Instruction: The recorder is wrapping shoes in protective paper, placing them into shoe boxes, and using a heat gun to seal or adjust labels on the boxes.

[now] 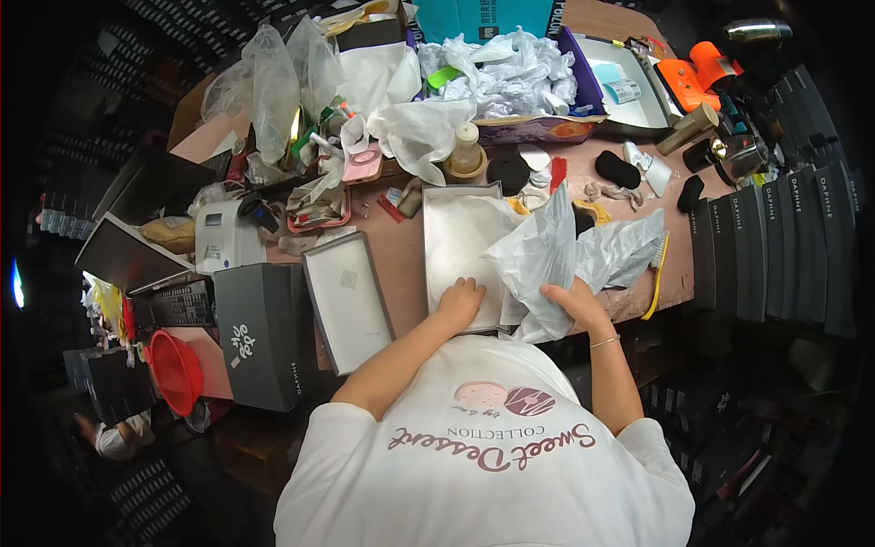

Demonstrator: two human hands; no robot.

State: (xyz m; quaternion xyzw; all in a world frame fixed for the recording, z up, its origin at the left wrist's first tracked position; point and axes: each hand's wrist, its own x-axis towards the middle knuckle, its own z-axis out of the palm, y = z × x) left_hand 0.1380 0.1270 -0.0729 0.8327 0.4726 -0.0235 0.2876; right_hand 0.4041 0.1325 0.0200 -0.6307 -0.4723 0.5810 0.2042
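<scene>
A grey-edged shoebox base lies in front of me, lined with white tissue paper. My left hand rests on this lining near the box's front edge, fingers slightly spread. My right hand grips a crumpled sheet of pale tissue paper at the box's right side, thumb on top and other fingers hidden beneath. More greyish tissue spreads to the right of that hand. Left of the base lies a shallow box lid, its pale inside facing up.
A dark shoebox and a label printer stand at left, beside a red basin. A purple-edged carton of crumpled paper is at the back. A yellow brush lies right, before stacked dark boxes.
</scene>
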